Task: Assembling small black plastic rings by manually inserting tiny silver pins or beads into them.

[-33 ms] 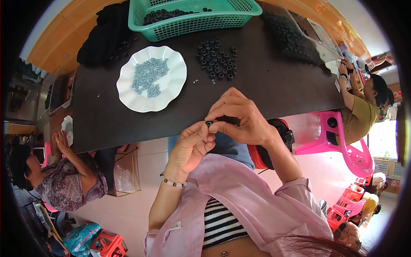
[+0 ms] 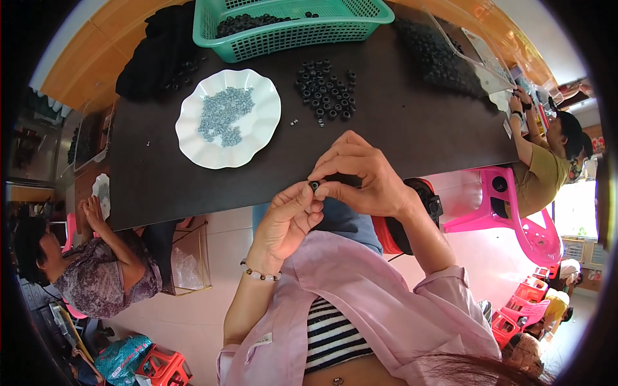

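Just off the table's front edge, my left hand [image 2: 291, 215] and my right hand [image 2: 360, 178] meet fingertip to fingertip. Between them they pinch a small black ring-shaped part [image 2: 314, 185] with a pale opening. Both hands are closed on it, the right thumb and forefinger at its right side, the left thumb and fingers at its left. Beyond my hands lies a loose group of similar black ring-shaped parts [image 2: 325, 90]. A white scalloped plate [image 2: 261, 132] to the left carries a pile of tiny clear pieces [image 2: 225, 112].
A green plastic basket [image 2: 290, 44] holding more black parts stands at the table's far side. Black cloth [image 2: 154, 51] lies far left, a clear bin [image 2: 476, 64] far right. Two people sit at left and right. A pink stool [image 2: 489, 199] stands right of my arm.
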Available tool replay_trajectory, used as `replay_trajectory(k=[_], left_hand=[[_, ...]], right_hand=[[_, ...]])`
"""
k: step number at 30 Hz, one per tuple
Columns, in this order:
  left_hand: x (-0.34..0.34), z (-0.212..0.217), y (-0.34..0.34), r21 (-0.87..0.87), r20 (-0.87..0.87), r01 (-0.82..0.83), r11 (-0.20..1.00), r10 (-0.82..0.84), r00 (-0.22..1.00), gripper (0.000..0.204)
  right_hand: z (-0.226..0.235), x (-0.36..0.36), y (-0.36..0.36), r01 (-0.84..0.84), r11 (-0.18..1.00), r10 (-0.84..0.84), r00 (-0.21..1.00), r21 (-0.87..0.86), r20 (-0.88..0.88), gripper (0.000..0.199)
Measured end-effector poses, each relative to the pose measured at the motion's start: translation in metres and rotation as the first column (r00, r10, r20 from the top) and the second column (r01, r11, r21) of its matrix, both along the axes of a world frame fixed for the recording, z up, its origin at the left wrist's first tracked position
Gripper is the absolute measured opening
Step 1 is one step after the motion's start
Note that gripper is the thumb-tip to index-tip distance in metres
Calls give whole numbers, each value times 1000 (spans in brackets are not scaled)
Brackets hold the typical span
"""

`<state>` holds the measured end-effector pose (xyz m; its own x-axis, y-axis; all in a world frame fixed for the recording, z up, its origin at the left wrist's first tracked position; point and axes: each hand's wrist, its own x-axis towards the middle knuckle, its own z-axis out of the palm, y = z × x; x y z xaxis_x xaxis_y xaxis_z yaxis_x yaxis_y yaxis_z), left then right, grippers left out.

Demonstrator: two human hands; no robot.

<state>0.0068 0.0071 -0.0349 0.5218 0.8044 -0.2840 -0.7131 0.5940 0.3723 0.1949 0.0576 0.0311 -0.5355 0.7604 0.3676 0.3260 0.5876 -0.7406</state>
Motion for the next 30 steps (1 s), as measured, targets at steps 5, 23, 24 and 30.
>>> replay_trajectory(k=[5,23,24,30], left_hand=[[-7,8,3,13,-57,-32,999,33,998,24],[-8,13,0,-19,-54,-60,998,59,997,24],[-8,13,-1,-18,-68,-56,998,54,996,22],[-5,14,-4,-12,-69,-63,998,62,996,22]], right_hand=[[5,21,33,205,979,-205,979,19,0,13],[-30,62,124,255,877,-437,775,408,456,13],[-31,62,122,254,877,-436,776,408,455,13],[-24,69,105,304,870,-452,805,388,383,22]])
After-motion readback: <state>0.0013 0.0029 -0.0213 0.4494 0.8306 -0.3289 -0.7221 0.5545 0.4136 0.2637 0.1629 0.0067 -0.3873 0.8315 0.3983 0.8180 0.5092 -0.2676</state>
